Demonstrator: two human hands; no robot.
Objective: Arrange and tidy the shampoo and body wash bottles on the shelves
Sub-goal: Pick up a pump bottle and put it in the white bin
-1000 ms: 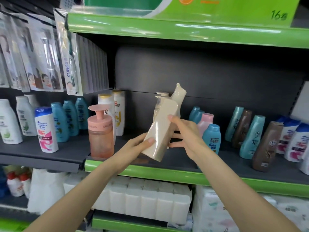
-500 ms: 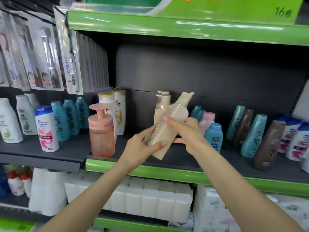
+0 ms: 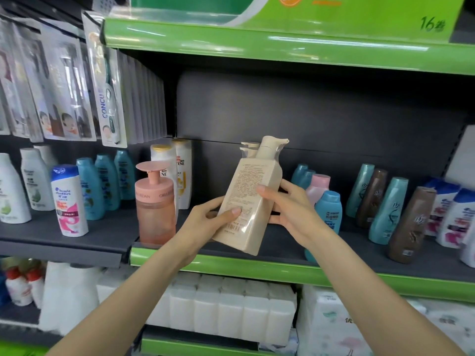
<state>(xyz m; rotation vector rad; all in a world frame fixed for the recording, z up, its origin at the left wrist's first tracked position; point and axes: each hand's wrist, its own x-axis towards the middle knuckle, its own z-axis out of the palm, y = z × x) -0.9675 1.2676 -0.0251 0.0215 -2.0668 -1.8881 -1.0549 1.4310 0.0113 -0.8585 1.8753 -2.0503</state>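
Bottle [image 3: 250,201] tilted above shelf [image 3: 282,271], print side facing me; left grip [image 3: 205,222] and right grip [image 3: 290,209] both clasp it. Should turn label outward, stand it upright beside matching pumps [image 3: 248,147].

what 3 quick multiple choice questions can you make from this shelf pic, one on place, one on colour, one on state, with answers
1. Where is the pink pump bottle relative to the held beige bottle?
A. left of it
B. right of it
C. on the shelf below

2. What colour is the shelf's front edge?
A. red
B. green
C. white

3. How is the beige bottle held?
A. standing free on the shelf
B. one hand only
C. both hands, tilted

Answers: 1 A, it stands at the shelf's left end. 2 B, the strip is bright green. 3 C, left hand and right hand grip its sides, top leaning right.
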